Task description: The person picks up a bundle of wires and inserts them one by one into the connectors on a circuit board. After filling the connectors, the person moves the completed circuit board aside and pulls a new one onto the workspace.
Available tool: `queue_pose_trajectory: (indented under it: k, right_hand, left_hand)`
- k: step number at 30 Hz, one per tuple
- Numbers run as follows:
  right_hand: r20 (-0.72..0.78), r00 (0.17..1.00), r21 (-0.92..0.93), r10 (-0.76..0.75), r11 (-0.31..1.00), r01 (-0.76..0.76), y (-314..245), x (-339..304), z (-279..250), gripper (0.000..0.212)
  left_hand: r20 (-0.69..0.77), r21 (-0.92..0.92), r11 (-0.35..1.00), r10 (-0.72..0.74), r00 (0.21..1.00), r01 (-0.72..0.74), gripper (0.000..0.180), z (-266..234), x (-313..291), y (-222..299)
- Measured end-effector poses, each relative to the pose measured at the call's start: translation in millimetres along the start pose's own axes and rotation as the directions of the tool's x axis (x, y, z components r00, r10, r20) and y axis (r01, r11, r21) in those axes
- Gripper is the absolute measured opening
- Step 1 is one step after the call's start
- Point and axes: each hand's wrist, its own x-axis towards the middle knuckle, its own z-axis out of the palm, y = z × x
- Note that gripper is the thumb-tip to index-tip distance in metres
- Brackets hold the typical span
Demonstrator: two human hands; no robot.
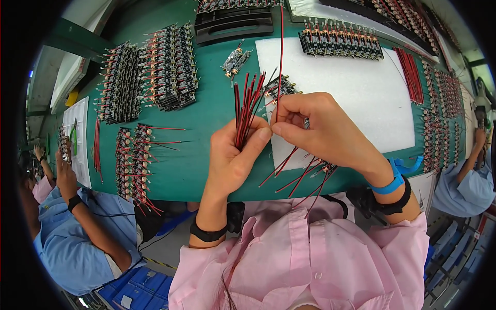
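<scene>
My left hand (232,152) is closed round a bundle of red and black wires (245,111), whose ends stick up above the fingers. Close beside it, my right hand (320,124) pinches a long red wire (281,57) that rises straight toward the top of the view. The two hands meet at the thumbs. Just beyond them lies a small circuit board (283,87) at the edge of a white foam sheet (356,98). Below my right hand, more boards with red and black wires (302,178) show partly; the hand and wrist hide the rest.
Stacked circuit boards (170,67) stand at the far left, wired boards (135,160) nearer. A single board (236,63) lies by a black tray (233,26). A board row (341,39) and red wires (409,75) are at the right. Co-workers (85,237) sit on both sides.
</scene>
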Motion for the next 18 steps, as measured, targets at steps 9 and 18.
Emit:
queue_pose_trajectory:
  k: [9, 18]
  right_hand:
    - [-0.212, 0.974, -0.009, 0.082, 0.996, -0.086, 22.9, -7.1, -20.1, 0.011]
    - [-0.269, 0.937, -0.101, 0.221, 0.962, -0.255, 54.6, -11.1, -31.0, 0.014]
  left_hand:
    - [-0.22, -0.147, 0.987, 0.025, 0.975, -0.058, 0.021, -4.2, -11.4, -16.0]
    - [-0.222, -0.07, 0.994, 0.068, 0.973, -0.086, 0.028, -2.0, -32.1, -36.1]
